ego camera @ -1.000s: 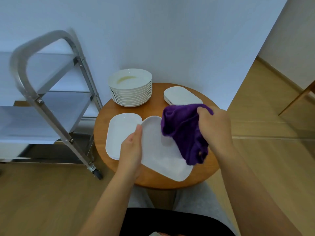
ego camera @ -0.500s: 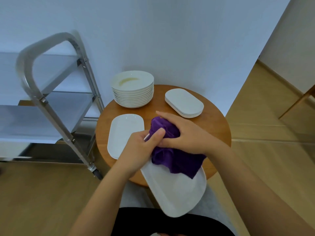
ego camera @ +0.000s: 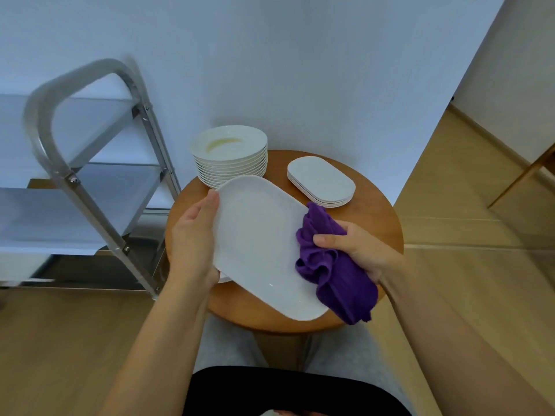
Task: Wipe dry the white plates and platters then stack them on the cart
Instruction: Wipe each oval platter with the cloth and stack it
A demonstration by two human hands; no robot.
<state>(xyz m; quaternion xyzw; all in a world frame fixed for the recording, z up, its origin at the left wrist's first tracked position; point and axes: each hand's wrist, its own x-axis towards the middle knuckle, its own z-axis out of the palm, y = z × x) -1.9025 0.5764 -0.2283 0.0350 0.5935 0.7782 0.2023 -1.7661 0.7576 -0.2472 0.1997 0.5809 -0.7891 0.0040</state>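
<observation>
Platter (ego camera: 258, 244) lifted, 2 hands: L (ego camera: 193, 235) edge, R (ego camera: 357, 250) w/ cloth (ego camera: 333, 265).

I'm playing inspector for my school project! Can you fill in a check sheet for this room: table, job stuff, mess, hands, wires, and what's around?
Surface: round wooden table, dishes on it.
Job's things: white platter held above the table; purple cloth at its right edge; stack of round plates; stack of small platters; another platter mostly hidden beneath; metal cart beside the table.
Clutter: nothing seen.
Hands: left hand grips the platter's left edge; right hand grips the cloth.
Cables: nothing seen.
Surroundings: white wall, wooden floor.
</observation>
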